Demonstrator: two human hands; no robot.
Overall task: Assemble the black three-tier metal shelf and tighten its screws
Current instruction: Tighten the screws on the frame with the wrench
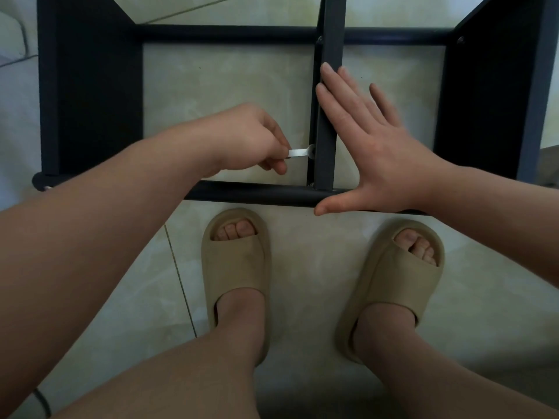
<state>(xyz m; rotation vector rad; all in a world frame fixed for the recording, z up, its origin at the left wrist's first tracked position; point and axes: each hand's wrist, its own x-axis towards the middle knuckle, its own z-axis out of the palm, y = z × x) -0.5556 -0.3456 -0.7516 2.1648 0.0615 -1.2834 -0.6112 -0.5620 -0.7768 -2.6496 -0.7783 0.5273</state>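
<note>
**A:** Where is the shelf (90, 101)?

**B:** It lies on the tiled floor (230, 86) just in front of the person's feet. It is a black frame with dark panels at left and right, and a flat crossbar (330, 31) runs between its far tube and its near tube (257, 192).

**A:** What does the left hand (254, 137) hold?

**B:** Its fingers (276, 148) are curled in tight and pinch one end of a small flat silver wrench (298, 152). The wrench's round end meets the left face of the crossbar, a little above the near tube. What it sits on there is too small to tell.

**A:** And the right hand (372, 146)?

**B:** It grips nothing. Its fingers (331, 86) are straight and spread wide. The first two lie along the crossbar and touch it, while the others fan out over the floor to the right. The thumb stretches sideways along the near tube.

**A:** Anything else?

**B:** A screw head (319, 40) shows on the crossbar near the far tube. Two tan slippers (236, 267) are on the person's feet, toes close to the near tube.
</note>
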